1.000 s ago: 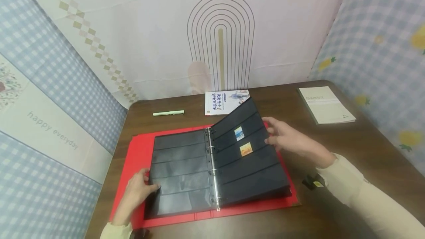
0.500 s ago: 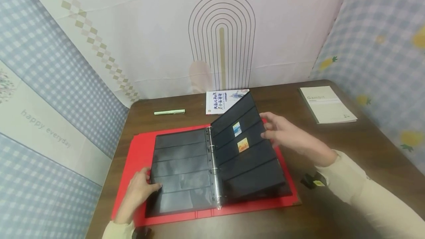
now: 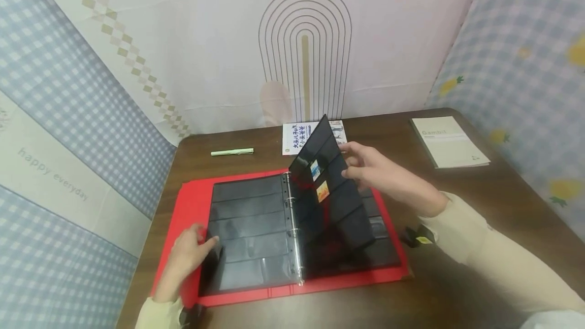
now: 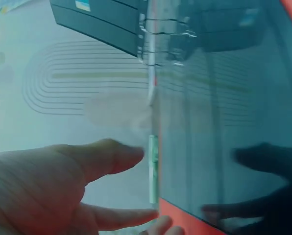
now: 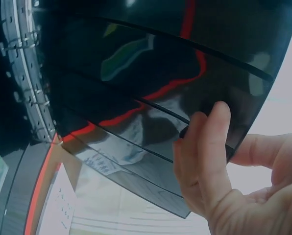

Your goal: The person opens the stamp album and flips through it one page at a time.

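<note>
A red ring-binder stamp album (image 3: 189,199) lies spread on the table. My right hand (image 3: 372,169) pinches the outer edge of a black stamp page (image 3: 354,212) between thumb and fingers, holding it tilted up from the right side. That page carries a blue-and-white stamp (image 3: 315,170) and an orange stamp (image 3: 323,191). In the right wrist view, the fingers (image 5: 212,152) lie against the page's glossy underside. At the left page (image 3: 249,222), my left hand (image 3: 185,255) rests by the outer edge, thumb and fingers apart. Metal rings (image 3: 295,242) run down the middle.
Behind the album are a pale green pen (image 3: 232,152) and a picture-covered book (image 3: 297,138), partly hidden by the raised page. A pale notebook (image 3: 450,141) lies at the back right of the brown table (image 3: 365,308). Fabric hangs around the table.
My right hand has moved left and lifted the stamp page more steeply, uncovering part of another black page beneath. My left hand stays by the left page's edge.
</note>
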Motion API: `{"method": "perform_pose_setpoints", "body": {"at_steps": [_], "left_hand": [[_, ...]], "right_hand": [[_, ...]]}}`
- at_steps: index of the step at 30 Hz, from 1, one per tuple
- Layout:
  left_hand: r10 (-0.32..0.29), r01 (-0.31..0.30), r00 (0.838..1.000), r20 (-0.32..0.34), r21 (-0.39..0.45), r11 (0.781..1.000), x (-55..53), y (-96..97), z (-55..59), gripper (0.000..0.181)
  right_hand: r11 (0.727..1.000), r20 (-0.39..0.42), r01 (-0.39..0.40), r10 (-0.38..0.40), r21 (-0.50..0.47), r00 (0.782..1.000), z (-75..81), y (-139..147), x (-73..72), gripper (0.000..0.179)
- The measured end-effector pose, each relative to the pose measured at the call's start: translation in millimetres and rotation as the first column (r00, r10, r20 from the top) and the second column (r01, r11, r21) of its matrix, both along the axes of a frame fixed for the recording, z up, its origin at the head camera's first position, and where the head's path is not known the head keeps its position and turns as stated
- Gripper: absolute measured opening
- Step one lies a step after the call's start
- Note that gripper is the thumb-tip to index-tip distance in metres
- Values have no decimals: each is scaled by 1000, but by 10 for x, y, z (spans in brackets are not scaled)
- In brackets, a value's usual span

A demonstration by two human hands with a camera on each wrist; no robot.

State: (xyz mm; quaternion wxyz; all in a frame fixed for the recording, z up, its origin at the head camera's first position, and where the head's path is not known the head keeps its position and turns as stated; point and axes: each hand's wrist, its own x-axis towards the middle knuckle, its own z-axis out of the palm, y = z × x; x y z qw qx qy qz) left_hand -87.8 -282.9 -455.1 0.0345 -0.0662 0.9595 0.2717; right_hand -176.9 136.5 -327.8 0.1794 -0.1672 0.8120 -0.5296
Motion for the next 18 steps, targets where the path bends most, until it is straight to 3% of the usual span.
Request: {"method": "perform_pose_setpoints", "body": {"at_steps": [4, 10, 18], "left_hand": [[69, -65, 992, -102, 46, 997, -5, 52, 117, 61], [135, -93, 956, -261, 167, 982, -32, 143, 306, 57], [160, -61, 951, -266, 344, 937, -51, 232, 523, 53]], "right_hand": [[1000, -25, 8, -8, -18, 1000, 43, -93, -8, 62], [995, -9, -14, 13, -96, 1000, 77, -185, -11, 60], [994, -24, -45, 43, -99, 999, 150, -433, -3, 57]]}}
